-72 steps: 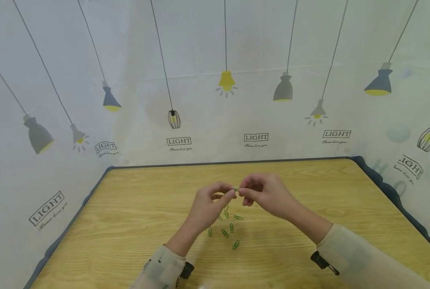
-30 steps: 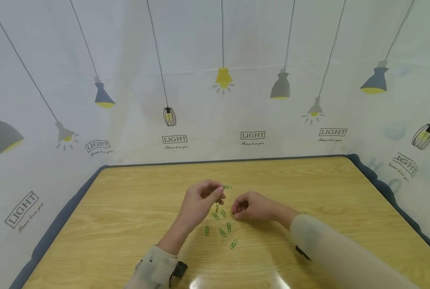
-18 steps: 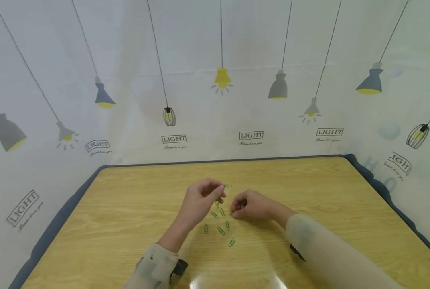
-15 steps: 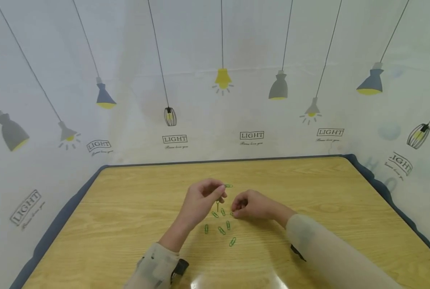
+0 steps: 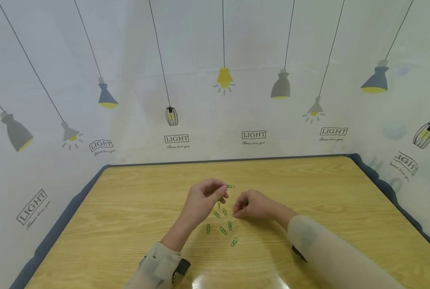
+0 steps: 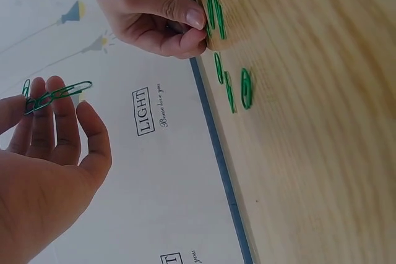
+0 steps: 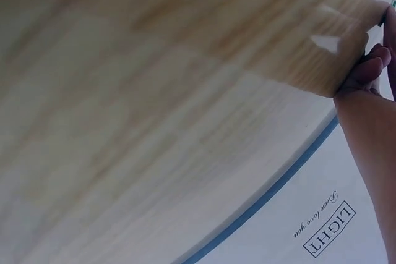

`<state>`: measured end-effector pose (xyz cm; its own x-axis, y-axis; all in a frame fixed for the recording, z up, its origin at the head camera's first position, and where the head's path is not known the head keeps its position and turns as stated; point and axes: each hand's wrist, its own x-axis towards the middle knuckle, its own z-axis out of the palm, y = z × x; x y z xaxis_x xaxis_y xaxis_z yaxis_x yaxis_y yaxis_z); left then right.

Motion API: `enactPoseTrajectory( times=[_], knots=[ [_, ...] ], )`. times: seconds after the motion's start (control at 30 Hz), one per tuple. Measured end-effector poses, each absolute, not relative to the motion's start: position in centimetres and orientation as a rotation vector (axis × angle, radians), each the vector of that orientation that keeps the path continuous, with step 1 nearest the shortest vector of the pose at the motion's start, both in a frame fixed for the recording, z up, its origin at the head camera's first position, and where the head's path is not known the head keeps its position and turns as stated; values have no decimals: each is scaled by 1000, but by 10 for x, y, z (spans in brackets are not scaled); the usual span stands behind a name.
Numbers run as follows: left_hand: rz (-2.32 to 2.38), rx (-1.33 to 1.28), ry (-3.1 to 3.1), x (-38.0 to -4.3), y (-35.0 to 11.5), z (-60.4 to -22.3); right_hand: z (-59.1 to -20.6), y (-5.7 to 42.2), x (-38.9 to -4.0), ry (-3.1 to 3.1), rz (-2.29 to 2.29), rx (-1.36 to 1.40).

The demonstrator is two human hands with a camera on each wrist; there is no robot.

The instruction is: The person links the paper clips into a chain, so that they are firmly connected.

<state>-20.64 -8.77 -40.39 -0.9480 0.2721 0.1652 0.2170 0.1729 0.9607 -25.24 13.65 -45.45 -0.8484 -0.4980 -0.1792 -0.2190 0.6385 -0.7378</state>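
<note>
In the head view the left hand (image 5: 203, 198) was just left of centre, and the right hand (image 5: 252, 204) sat a little lower and to the right, with a narrow gap between the two sets of fingertips. The left hand pinched a short linked chain (image 6: 59, 93) of green paper clips; in the left wrist view, one end ran past the fingers toward the upper right of that frame. Seen from the head, a chain clip stuck out from the left fingertips, its long axis nearly level and its free end toward the right of the frame. The right hand's thumb and finger closed on a single clip (image 5: 233, 215) down at the table (image 5: 135, 216), so little of it showing that its long axis could not be told. That clip lay almost straight below the chain's free end in the head view, and touched the right hand only; judging by this, the relation that mattered was the small up-and-down offset between them. The loose clips (image 5: 223, 230) were scattered lower centre, below both hands, mostly pointing up and down the frame or slanting, the topmost nearly midway between left and right fingertips.
</note>
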Motion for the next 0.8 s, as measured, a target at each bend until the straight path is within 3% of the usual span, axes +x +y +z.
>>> enactPoseTrajectory(
  times=[0.8],
  knots=[
    [1926, 526, 2369, -209, -87, -408, -449, 140, -257, 2384, -1053, -637]
  ],
)
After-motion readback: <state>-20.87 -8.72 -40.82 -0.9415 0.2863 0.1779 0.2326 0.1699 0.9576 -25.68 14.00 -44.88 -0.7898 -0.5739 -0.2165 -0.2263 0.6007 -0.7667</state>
